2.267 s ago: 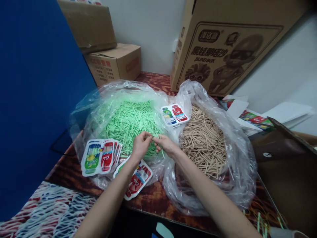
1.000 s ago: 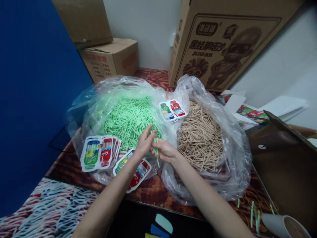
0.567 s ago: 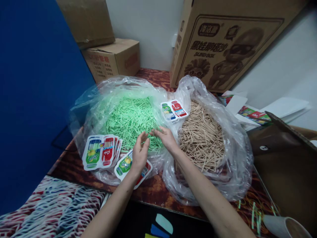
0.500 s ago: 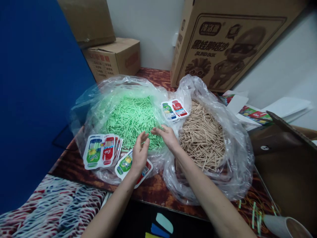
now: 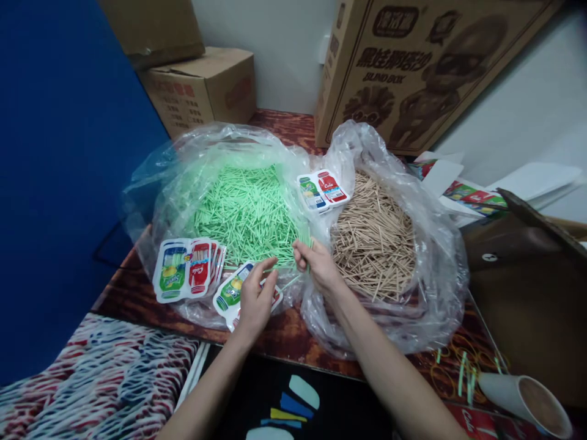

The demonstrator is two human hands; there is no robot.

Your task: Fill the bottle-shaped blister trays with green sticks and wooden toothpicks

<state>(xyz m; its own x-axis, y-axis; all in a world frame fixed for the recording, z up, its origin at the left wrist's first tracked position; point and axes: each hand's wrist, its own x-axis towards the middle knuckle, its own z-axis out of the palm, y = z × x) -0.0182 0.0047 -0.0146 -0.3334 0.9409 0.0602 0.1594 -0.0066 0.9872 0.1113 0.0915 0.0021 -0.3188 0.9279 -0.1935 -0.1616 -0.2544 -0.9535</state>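
Observation:
My right hand [image 5: 323, 267] is closed around a few thin green sticks [image 5: 290, 283], whose ends poke out past the fingers. It is at the right edge of a heap of green sticks [image 5: 245, 211] in an open clear plastic bag [image 5: 151, 195]. To its left, my left hand [image 5: 257, 299] has thumb and fingers apart, with nothing visible in it. Partly hidden behind that hand lies a Sprite-and-Cola blister pack [image 5: 229, 292]. A fanned stack of similar packs [image 5: 172, 272], with sticks inside, lies farther left. Another pack [image 5: 323, 189] rests between the two bags.
Brown sticks [image 5: 373, 238] fill a second clear bag [image 5: 440, 275] on the right. Cardboard boxes [image 5: 206, 85] and a large printed carton [image 5: 389, 73] stand behind. At the lower right, a paper cup [image 5: 509, 397] lies on its side near rubber bands [image 5: 444, 379].
My right hand has closed on green sticks and drawn slightly down and right. My left hand has moved a little lower and away from it. The view has shifted slightly.

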